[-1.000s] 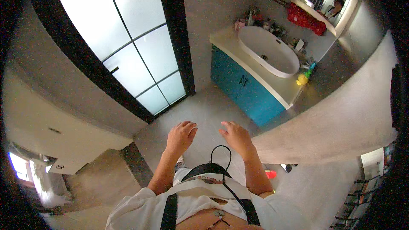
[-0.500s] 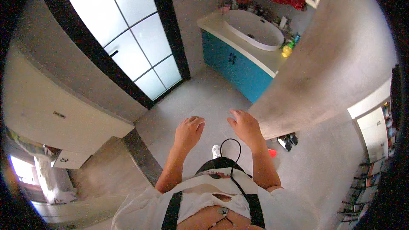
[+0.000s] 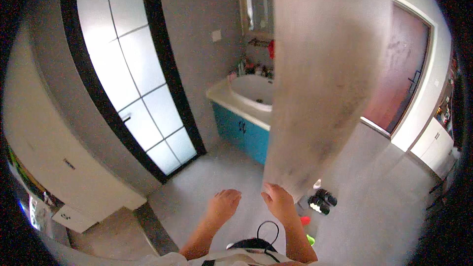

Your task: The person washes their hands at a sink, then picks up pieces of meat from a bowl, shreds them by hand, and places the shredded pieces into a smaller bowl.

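Observation:
Both my hands are held out in front of my body above the grey floor, with a gap between them. My left hand (image 3: 224, 205) holds nothing; its fingers are stretched forward, lightly curved and close together. Nothing is in my right hand (image 3: 277, 201) either, whose thumb stands apart from the loosely bent fingers. The right hand appears nearest to the lower end of a jutting grey-beige wall (image 3: 320, 79), though I cannot tell whether it touches. Between my forearms a looped black cord (image 3: 268, 223) rises near my waist.
A frosted glass door (image 3: 148, 81) with a black frame stands ahead on the left. Beyond my hands is a blue cabinet (image 3: 229, 124) under a white basin (image 3: 241, 87). Dark shoes (image 3: 322, 199) and a red item (image 3: 305, 220) lie at right. A reddish-brown door (image 3: 394, 69) is farther right.
My view has lifted and turned right, so the basin is partly behind the wall and the reddish-brown door shows. Both hands sit lower in the picture, still empty.

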Demonstrator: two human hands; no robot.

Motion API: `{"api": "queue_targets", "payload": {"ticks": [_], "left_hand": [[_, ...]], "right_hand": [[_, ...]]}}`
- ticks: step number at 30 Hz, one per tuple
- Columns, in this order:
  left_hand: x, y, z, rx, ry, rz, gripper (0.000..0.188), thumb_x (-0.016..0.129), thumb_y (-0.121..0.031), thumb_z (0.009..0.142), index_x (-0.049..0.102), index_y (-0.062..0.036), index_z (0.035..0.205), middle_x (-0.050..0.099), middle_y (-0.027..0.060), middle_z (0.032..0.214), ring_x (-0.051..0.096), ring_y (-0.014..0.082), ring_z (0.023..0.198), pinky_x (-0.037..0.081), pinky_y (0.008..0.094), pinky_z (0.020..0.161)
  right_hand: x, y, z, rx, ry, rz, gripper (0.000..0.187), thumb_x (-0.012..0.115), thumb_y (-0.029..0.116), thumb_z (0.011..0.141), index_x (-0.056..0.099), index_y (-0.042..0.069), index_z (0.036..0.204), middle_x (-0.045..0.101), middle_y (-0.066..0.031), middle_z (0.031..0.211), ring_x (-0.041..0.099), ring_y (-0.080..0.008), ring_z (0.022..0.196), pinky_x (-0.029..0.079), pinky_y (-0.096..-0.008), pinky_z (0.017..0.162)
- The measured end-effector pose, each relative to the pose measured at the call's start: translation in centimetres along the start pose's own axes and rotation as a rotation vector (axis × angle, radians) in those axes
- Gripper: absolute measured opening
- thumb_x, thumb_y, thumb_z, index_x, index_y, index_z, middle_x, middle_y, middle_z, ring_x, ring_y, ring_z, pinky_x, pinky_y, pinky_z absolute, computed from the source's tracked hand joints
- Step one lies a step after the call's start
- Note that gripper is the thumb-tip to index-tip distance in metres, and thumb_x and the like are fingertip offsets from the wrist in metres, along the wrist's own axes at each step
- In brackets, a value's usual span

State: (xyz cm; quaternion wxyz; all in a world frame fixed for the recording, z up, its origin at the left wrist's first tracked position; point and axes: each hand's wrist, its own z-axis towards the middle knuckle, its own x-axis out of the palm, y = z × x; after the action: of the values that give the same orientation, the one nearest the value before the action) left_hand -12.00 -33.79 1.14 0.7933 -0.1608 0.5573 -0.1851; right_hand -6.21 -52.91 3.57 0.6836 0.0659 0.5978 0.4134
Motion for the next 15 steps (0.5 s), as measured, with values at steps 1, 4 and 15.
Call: {"api": "queue_targets", "payload": {"ticks": [1,4,15], "left_hand": [[0.9,-2.0,0.2,-0.004,-0.005,-0.013,0.013,0.054,-0.019,0.081,0.061,-0.0104,0.088,0.062,0.005,0.093,0.058,0.0257,0.086,0.046,0.0394,0.073],[4.0,-8.3,0.5,0.097,-0.056,-0.041,0.014,0.054,-0.018,0.081,0.061,-0.0087,0.089,0.062,0.0065,0.093,0.058,0.0271,0.087,0.046,0.0401,0.075],[10.5,-32.8,2.3,0.291,-0.093,-0.166,0.032,0.057,-0.012,0.079,0.052,-0.0059,0.11,0.055,0.0133,0.109,0.052,0.0303,0.1,0.042,0.0398,0.085]], "right_hand": [[-1.4,-1.5,-0.7,-0.026,-0.031,-0.004,0.032,0.056,0.023,0.081,0.055,0.003,0.105,0.058,-0.0155,0.102,0.055,-0.0321,0.095,0.044,-0.0393,0.08],[-6.3,-5.6,-3.6,-0.089,-0.083,0.043,0.034,0.054,0.023,0.082,0.052,0.002,0.108,0.058,-0.0168,0.103,0.054,-0.0342,0.096,0.043,-0.0396,0.082],[-27.3,-16.0,-14.3,-0.031,-0.255,-0.111,0.042,0.054,0.018,0.081,0.044,0.009,0.121,0.049,-0.0167,0.119,0.05,-0.0335,0.104,0.042,-0.0394,0.087]]}}
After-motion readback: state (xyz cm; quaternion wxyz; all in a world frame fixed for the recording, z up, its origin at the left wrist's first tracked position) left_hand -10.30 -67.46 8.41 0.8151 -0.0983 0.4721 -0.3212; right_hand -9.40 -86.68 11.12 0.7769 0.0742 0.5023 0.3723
